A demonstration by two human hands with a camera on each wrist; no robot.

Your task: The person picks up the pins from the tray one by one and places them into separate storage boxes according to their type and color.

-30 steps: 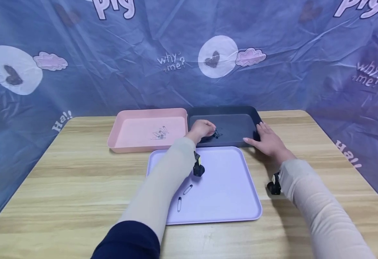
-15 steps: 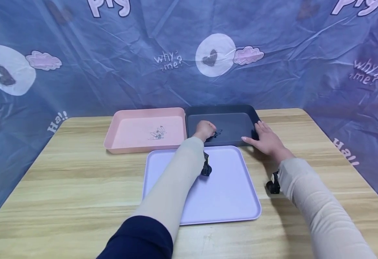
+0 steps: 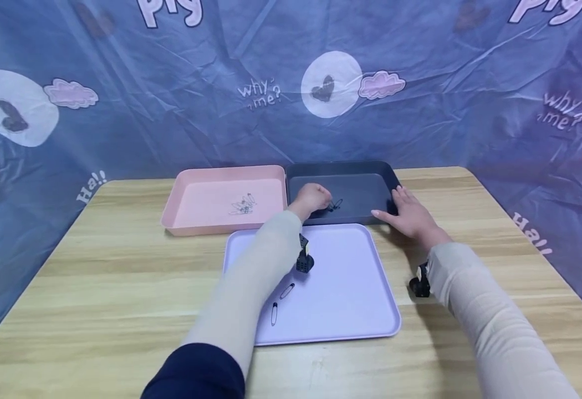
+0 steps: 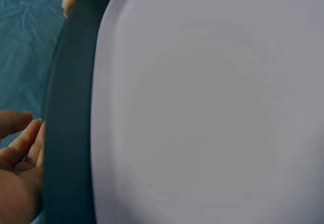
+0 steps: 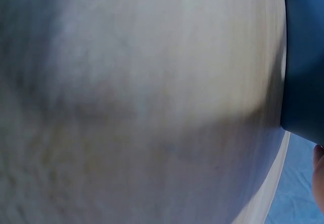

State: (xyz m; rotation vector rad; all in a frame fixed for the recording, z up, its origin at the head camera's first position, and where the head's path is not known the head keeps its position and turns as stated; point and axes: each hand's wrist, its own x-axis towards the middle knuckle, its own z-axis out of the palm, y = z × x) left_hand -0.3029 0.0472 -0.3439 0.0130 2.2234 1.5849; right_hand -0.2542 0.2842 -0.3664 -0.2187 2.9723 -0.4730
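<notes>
My left hand [image 3: 312, 198] is low over the front left of the dark tray [image 3: 356, 191], fingers curled, beside a small heap of dark safety pins [image 3: 336, 205]. In the left wrist view, the thumb and fingers [image 4: 35, 133] come close together past the tray's wall; whether they pinch a pin is hidden. My right hand [image 3: 411, 216] rests with extended fingers on the dark tray's right edge, thumb at the front corner. Two safety pins, one upright in view [image 3: 274, 314] and one slanted [image 3: 287, 291], lie on the lilac tray [image 3: 351, 299].
A pink tray [image 3: 196, 194] stands left of the dark one, with a tangle of thin metal pins [image 3: 243, 205] in it. The lilac tray sits in front of both on the wooden table [image 3: 96, 288]. A blue printed cloth [image 3: 196, 111] hangs behind.
My left hand shifted slightly right within the dark tray, then back left. The forearm briefly covered the two pins on the lilac tray. My right hand stays at the tray's edge.
</notes>
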